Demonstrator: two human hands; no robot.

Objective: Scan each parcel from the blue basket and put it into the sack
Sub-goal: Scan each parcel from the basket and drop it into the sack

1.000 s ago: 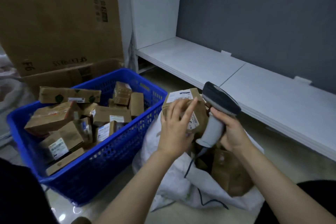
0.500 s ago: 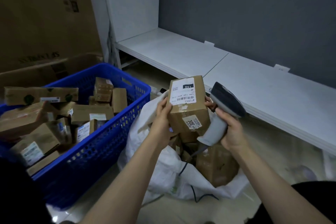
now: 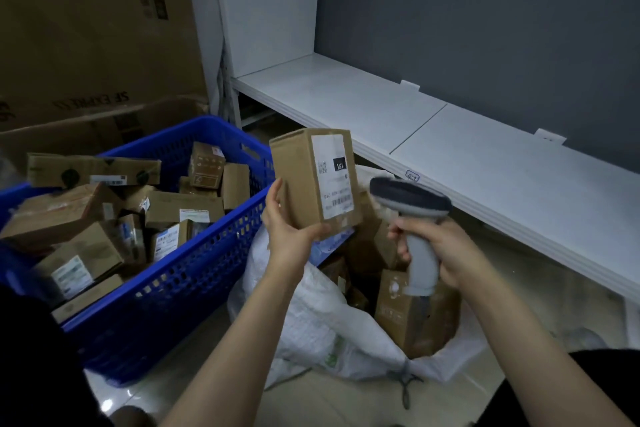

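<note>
Right now I'm holding 1 parcel (image 3: 313, 177) up in my left hand (image 3: 287, 236), fingers wrapped round its bottom end. It's standing upright over the gap between the blue basket (image 3: 194, 270) and the sack (image 3: 304, 305). I'm keeping it angled so the white label (image 3: 334, 175) with the barcode is facing right, toward the scanner (image 3: 412, 199).

My right hand (image 3: 446, 253) is gripping the scanner by its grey handle, with the head pointing left at that label, near the box but not touching it. I'm holding both above the open mouth of the sack, I guess so the drop afterwards is short.

The sack is holding a few brown boxes (image 3: 412, 315), and the basket on the left is loaded with plenty more, so I'm guessing it's early days. I can't tell if the code is reading.
</note>
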